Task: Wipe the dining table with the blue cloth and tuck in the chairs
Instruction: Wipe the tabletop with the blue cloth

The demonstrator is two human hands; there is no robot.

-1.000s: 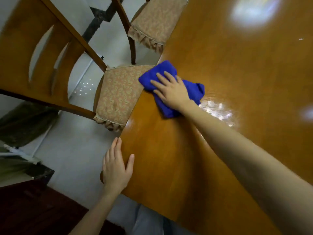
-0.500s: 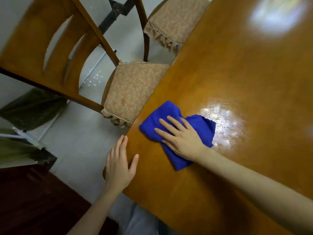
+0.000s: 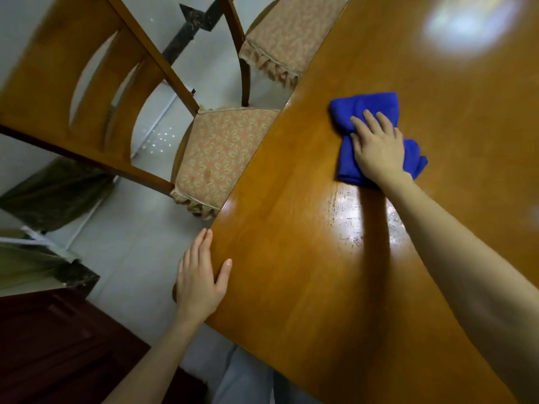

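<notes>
While our right hand [image 3: 379,147] lies flat on the blue cloth [image 3: 364,107], fingers straight and spread rather than curled round it, we press the cloth onto the dining table [image 3: 291,287], a little in from its left edge and toward the far end of our reach. We judge the flat palm is there to spread pressure over the bunched fabric so that it drags evenly across the glossy wood. Our left hand [image 3: 198,284] rests nearer to us on the table's left edge, fingers extended along the rim and thumb on top, holding nothing; it seems to steady us as we lean. The two hands are well apart. Left of the table, the near chair [image 3: 221,158] and the far chair [image 3: 288,33] have their cushioned seats mostly out from under the top, so tucking them in is not yet done.
</notes>
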